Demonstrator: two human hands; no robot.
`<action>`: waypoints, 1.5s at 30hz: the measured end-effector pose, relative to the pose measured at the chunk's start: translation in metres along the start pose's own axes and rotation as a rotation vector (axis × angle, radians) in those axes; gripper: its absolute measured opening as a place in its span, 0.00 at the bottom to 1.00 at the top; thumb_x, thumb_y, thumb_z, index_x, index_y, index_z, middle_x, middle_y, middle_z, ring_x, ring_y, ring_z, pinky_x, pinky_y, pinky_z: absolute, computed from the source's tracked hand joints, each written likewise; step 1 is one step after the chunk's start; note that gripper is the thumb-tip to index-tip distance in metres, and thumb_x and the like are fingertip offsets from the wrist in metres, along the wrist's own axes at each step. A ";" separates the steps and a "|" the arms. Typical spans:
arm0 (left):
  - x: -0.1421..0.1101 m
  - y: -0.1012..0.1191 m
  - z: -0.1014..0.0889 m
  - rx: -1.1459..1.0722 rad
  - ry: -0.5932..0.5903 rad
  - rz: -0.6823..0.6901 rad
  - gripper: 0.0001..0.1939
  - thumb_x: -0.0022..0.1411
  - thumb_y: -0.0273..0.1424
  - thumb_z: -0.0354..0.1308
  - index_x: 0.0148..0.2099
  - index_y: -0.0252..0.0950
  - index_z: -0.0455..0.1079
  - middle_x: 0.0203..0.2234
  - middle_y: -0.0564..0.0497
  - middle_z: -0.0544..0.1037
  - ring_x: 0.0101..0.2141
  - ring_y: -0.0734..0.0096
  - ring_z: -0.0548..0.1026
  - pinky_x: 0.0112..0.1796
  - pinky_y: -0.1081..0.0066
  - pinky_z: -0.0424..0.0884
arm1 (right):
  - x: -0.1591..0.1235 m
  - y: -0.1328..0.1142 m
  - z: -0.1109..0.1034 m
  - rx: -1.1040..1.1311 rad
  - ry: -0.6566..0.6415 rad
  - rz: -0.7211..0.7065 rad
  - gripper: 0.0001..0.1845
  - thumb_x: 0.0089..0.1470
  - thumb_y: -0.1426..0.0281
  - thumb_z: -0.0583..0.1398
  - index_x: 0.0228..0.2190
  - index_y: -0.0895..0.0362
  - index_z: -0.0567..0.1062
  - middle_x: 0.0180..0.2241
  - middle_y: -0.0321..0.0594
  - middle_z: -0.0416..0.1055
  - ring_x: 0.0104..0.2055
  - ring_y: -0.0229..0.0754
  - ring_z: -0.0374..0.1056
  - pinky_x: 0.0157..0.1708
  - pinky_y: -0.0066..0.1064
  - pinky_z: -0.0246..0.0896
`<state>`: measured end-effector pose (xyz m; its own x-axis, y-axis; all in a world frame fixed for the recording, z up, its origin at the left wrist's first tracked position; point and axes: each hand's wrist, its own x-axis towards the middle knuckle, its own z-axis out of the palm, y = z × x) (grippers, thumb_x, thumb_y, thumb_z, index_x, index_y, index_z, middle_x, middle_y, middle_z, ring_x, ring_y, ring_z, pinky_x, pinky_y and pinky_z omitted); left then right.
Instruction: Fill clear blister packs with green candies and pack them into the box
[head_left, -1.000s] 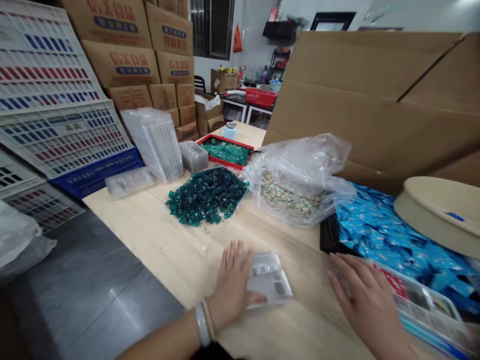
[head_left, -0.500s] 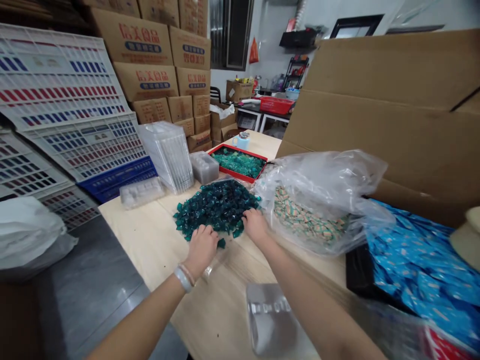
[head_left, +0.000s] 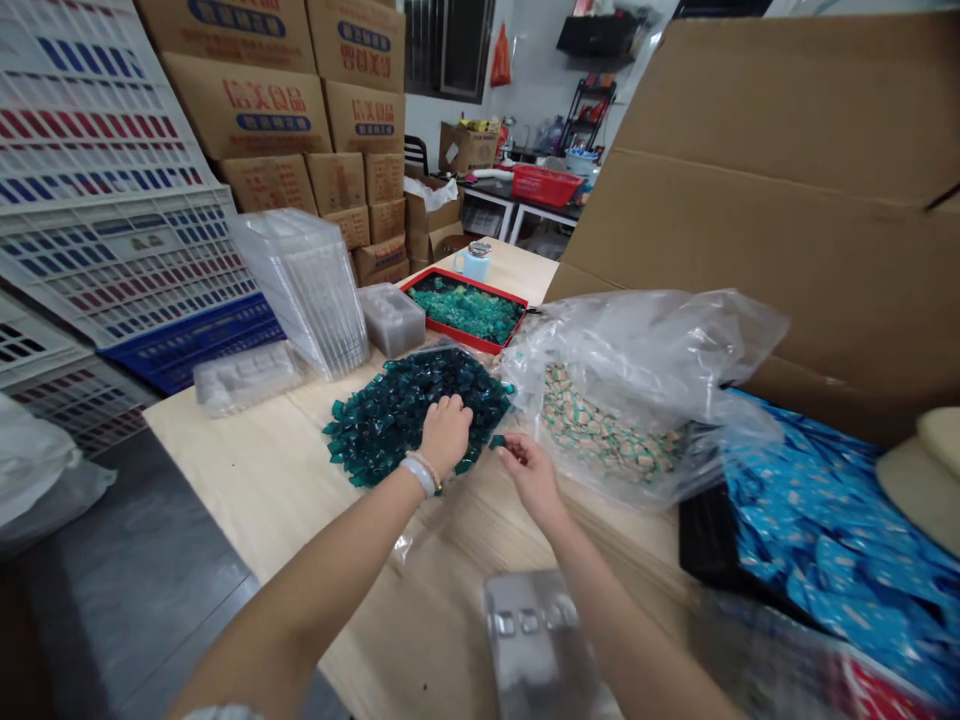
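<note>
Left hand point(head_left: 446, 435): curled, resting on a heap of glossy teal plastic sachets point(head_left: 386, 425); grip cannot be confirmed. Right hand point(head_left: 532, 475): fingertips pinch one sachet point(head_left: 496, 441).

Stacked cartons point(head_left: 255, 110) beside a window point(head_left: 448, 50)

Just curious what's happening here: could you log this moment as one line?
left hand: on teal packet pile | right hand: pinching one packet | nearby: clear plastic bag
</note>
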<state>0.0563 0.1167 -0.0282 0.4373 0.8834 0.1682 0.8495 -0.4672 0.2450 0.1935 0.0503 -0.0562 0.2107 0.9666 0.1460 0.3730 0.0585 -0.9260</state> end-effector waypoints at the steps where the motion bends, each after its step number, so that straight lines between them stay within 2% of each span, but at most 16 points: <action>1: -0.003 0.003 0.000 -0.051 0.027 0.000 0.08 0.56 0.25 0.47 0.32 0.33 0.67 0.35 0.44 0.67 0.41 0.61 0.62 0.41 0.61 0.58 | -0.007 0.000 -0.005 0.154 -0.014 0.065 0.11 0.44 0.66 0.56 0.31 0.58 0.68 0.27 0.38 0.67 0.27 0.37 0.61 0.29 0.31 0.57; 3: -0.015 0.012 -0.004 -0.260 0.104 -0.035 0.07 0.53 0.24 0.48 0.32 0.33 0.67 0.37 0.45 0.67 0.43 0.62 0.63 0.43 0.61 0.58 | -0.020 -0.003 -0.014 0.359 -0.019 0.166 0.12 0.41 0.65 0.58 0.30 0.57 0.67 0.24 0.35 0.67 0.24 0.35 0.61 0.25 0.28 0.56; 5: -0.034 0.024 -0.011 -0.632 0.091 -0.156 0.05 0.51 0.25 0.50 0.32 0.33 0.65 0.36 0.46 0.68 0.40 0.65 0.65 0.42 0.64 0.61 | -0.034 -0.008 -0.020 0.436 0.014 0.195 0.12 0.40 0.65 0.60 0.30 0.57 0.67 0.24 0.33 0.67 0.23 0.34 0.60 0.25 0.27 0.56; 10: -0.082 0.060 -0.016 -1.795 -0.483 -0.571 0.09 0.52 0.33 0.51 0.30 0.31 0.64 0.24 0.50 0.70 0.26 0.74 0.70 0.28 0.73 0.66 | -0.071 -0.019 -0.034 0.311 -0.016 0.035 0.09 0.45 0.67 0.58 0.32 0.55 0.68 0.29 0.37 0.69 0.31 0.37 0.65 0.33 0.31 0.60; 14: -0.106 0.079 -0.010 -2.047 -0.631 -0.649 0.07 0.50 0.31 0.56 0.31 0.31 0.66 0.20 0.54 0.68 0.20 0.83 0.66 0.22 0.82 0.63 | -0.102 -0.024 -0.054 0.030 -0.099 -0.121 0.09 0.48 0.71 0.54 0.35 0.55 0.68 0.30 0.38 0.68 0.32 0.38 0.64 0.34 0.31 0.60; 17: -0.120 0.090 -0.007 -2.008 -0.763 -0.632 0.08 0.49 0.31 0.58 0.31 0.31 0.66 0.18 0.56 0.66 0.18 0.84 0.64 0.19 0.82 0.60 | -0.121 -0.028 -0.071 -0.130 -0.117 -0.191 0.11 0.49 0.74 0.52 0.36 0.55 0.68 0.30 0.39 0.67 0.33 0.38 0.64 0.34 0.30 0.60; 19: -0.127 0.097 -0.008 -1.924 -0.774 -0.594 0.11 0.48 0.34 0.59 0.30 0.31 0.66 0.17 0.56 0.65 0.17 0.83 0.63 0.19 0.81 0.60 | -0.130 -0.032 -0.081 -0.227 -0.119 -0.221 0.14 0.49 0.76 0.50 0.38 0.55 0.68 0.30 0.39 0.67 0.34 0.39 0.64 0.34 0.31 0.60; 24: -0.126 0.118 -0.019 -1.586 -0.543 -0.428 0.15 0.42 0.38 0.61 0.26 0.31 0.64 0.16 0.58 0.63 0.16 0.84 0.60 0.18 0.80 0.56 | -0.137 -0.039 -0.094 -0.322 -0.104 -0.228 0.17 0.48 0.76 0.49 0.40 0.55 0.69 0.32 0.41 0.67 0.36 0.41 0.64 0.37 0.34 0.60; 27: -0.122 0.129 -0.021 -1.507 -0.462 -0.367 0.15 0.42 0.37 0.61 0.25 0.32 0.63 0.15 0.58 0.63 0.16 0.84 0.60 0.18 0.80 0.55 | -0.139 -0.037 -0.100 -0.152 -0.113 -0.105 0.18 0.47 0.73 0.52 0.42 0.56 0.69 0.33 0.41 0.68 0.35 0.40 0.64 0.36 0.34 0.60; 32: -0.126 0.131 -0.013 -1.701 -0.682 -0.484 0.15 0.41 0.37 0.62 0.27 0.31 0.64 0.16 0.58 0.64 0.16 0.84 0.60 0.18 0.80 0.54 | -0.140 -0.025 -0.096 0.216 -0.097 0.102 0.17 0.45 0.66 0.56 0.39 0.58 0.71 0.28 0.38 0.69 0.27 0.36 0.64 0.28 0.29 0.61; 34: -0.122 0.117 -0.012 -1.690 -0.588 -0.462 0.15 0.43 0.38 0.60 0.29 0.31 0.65 0.17 0.56 0.64 0.17 0.83 0.61 0.19 0.80 0.55 | -0.125 -0.026 -0.080 0.229 -0.057 0.103 0.16 0.44 0.66 0.57 0.37 0.58 0.71 0.26 0.36 0.68 0.24 0.34 0.62 0.26 0.28 0.59; 36: -0.110 0.092 -0.018 -1.520 -0.339 -0.429 0.14 0.48 0.39 0.56 0.31 0.31 0.66 0.21 0.54 0.67 0.20 0.81 0.64 0.21 0.79 0.59 | -0.097 -0.034 -0.054 0.186 -0.039 0.047 0.14 0.44 0.68 0.56 0.36 0.58 0.71 0.26 0.36 0.68 0.24 0.34 0.61 0.27 0.28 0.59; 38: -0.097 0.061 -0.029 -1.167 -0.078 -0.421 0.14 0.51 0.37 0.53 0.36 0.32 0.66 0.28 0.49 0.70 0.28 0.73 0.68 0.27 0.74 0.64 | -0.061 -0.047 -0.026 0.084 -0.026 -0.038 0.12 0.43 0.69 0.56 0.33 0.58 0.72 0.27 0.36 0.68 0.26 0.35 0.62 0.30 0.29 0.59; 40: -0.092 0.036 -0.040 -0.728 0.106 -0.393 0.17 0.51 0.36 0.53 0.42 0.32 0.65 0.40 0.43 0.69 0.42 0.62 0.66 0.40 0.65 0.64 | -0.030 -0.058 -0.004 -0.026 -0.018 -0.082 0.12 0.41 0.71 0.57 0.33 0.59 0.72 0.27 0.37 0.68 0.27 0.35 0.62 0.31 0.30 0.59; 43: -0.111 0.033 -0.040 -0.333 0.139 -0.165 0.23 0.52 0.35 0.53 0.50 0.32 0.61 0.52 0.41 0.58 0.54 0.54 0.52 0.52 0.58 0.51 | -0.017 -0.064 -0.001 -0.104 0.021 -0.094 0.11 0.43 0.74 0.54 0.33 0.60 0.71 0.25 0.37 0.68 0.26 0.36 0.62 0.31 0.30 0.59; 45: -0.137 0.057 -0.027 -0.367 -0.049 0.122 0.24 0.54 0.36 0.50 0.53 0.34 0.58 0.52 0.42 0.59 0.54 0.59 0.53 0.53 0.59 0.51 | -0.039 -0.061 -0.023 -0.156 0.056 -0.123 0.12 0.45 0.75 0.50 0.31 0.60 0.70 0.24 0.37 0.68 0.26 0.36 0.63 0.29 0.30 0.60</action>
<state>0.0364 -0.0315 -0.0112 0.5498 0.8172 0.1732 0.6322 -0.5426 0.5531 0.1833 0.0029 0.0026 0.2035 0.9388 0.2778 0.5335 0.1316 -0.8355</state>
